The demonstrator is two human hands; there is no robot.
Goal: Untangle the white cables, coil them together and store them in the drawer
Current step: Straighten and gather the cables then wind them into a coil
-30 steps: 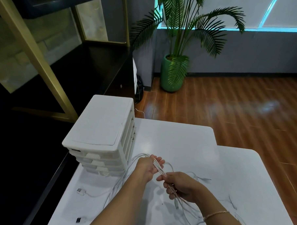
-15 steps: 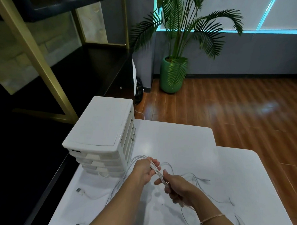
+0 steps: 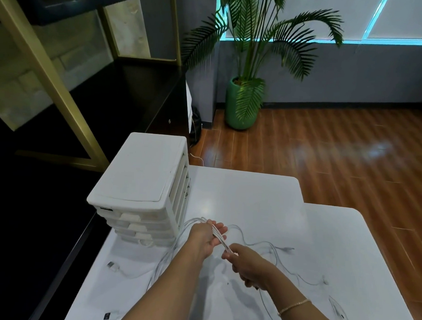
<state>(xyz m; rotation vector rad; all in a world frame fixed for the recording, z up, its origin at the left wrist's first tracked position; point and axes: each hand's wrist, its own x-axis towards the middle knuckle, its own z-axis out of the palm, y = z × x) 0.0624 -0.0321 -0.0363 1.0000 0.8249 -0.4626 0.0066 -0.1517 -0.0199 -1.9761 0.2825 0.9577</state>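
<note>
I am looking down at a white table (image 3: 251,202) from the head camera. The left hand (image 3: 205,237) is holding a bunch of white cables (image 3: 220,237). The strands are lying side by side across its palm, and its fingers (image 3: 220,229) are bending a little around them. The right hand (image 3: 249,265) is gripping the same bunch just below. Its fingers are curling tight around the strands, and the thumb is pressing on top. The two hands are very near each other, with a short piece of the bunch running between them.

More of the cables are looping out from the top of the left hand and hanging down past the arm. Other loose strands are lying on the table to the right of the hands. A plug end (image 3: 113,267) is resting on the table to the left, near the edge. Another small plug (image 3: 107,316) is sitting lower down by the same edge.

The white drawer box (image 3: 141,176) is standing on the table's left side, just beside the left hand. All its drawers (image 3: 134,225) are looking closed. A thin bracelet (image 3: 294,306) is sitting on the right wrist. A potted palm (image 3: 244,100) is standing on the wooden floor (image 3: 338,153) behind the table.
</note>
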